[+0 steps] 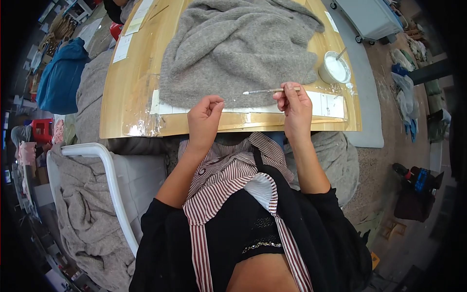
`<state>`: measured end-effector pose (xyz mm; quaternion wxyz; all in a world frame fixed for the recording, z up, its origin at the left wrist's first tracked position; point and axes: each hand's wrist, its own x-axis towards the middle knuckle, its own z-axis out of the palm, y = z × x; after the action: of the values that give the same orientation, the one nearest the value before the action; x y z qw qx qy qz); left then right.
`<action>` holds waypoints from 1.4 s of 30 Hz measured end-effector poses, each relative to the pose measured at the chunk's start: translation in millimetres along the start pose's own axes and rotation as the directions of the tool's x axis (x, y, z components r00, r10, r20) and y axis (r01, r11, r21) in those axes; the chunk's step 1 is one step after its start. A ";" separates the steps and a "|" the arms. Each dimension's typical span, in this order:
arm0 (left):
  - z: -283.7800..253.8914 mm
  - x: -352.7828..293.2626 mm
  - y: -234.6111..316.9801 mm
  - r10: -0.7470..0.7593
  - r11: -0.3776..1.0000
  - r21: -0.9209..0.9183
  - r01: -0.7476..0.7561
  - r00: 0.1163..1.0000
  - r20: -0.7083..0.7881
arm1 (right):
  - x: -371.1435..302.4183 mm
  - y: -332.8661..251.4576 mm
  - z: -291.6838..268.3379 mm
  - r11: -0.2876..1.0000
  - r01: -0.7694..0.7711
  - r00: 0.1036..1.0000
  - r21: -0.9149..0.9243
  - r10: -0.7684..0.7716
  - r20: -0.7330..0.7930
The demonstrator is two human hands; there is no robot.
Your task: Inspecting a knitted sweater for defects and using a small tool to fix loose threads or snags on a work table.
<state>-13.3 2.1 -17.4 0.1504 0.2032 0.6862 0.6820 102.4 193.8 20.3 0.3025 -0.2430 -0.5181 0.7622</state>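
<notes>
A grey knitted garment (238,53) lies bunched in soft folds over the wooden table, its near edge on a white paper strip (326,104). My right hand (296,108) grips a thin paintbrush (265,91) between thumb and fingers. The brush points left above the knit, its tip coated white. My left hand (206,119) hovers by the garment's near edge, fingers curled and pressed together. Whatever they may hold is hidden. Right of the garment, a white tub (335,69) contains white paste, with a stick leaning in it.
White smears mark the wooden table (129,92) at its near left corner. Paper slips (121,48) lie along its left side. On the left stands a white bin (104,160) filled with grey knitwear. A wheeled grey cart (367,19) is at the far right.
</notes>
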 end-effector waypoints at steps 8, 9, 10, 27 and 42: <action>1.9 6.4 2.6 0.037 0.966 0.254 -0.043 0.999 0.030 | -2.5 8.1 -4.0 1.000 -0.001 1.000 0.026 0.001 -0.016; 5.5 5.1 1.2 -0.028 0.969 0.247 0.003 0.995 0.098 | -2.3 9.8 -3.7 0.999 0.006 1.000 0.032 -0.005 -0.023; 9.9 4.2 -0.4 -0.028 0.970 0.244 0.008 0.996 0.080 | -2.3 11.7 -3.2 0.999 0.014 1.000 0.030 -0.013 -0.023; 32.3 8.5 -0.4 0.256 0.894 0.324 -0.311 0.945 0.202 | -9.7 0.9 -12.6 0.996 0.038 0.997 0.076 -0.032 -0.071; 12.2 -27.8 85.9 -0.361 0.865 -0.094 0.492 0.743 0.564 | 26.2 -50.7 -71.9 0.853 0.467 0.793 -0.232 -0.520 -0.317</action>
<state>23.2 -1.9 66.0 0.5092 0.1994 0.5594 0.6229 143.9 272.9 41.6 0.5648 -0.2584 -0.5500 0.5583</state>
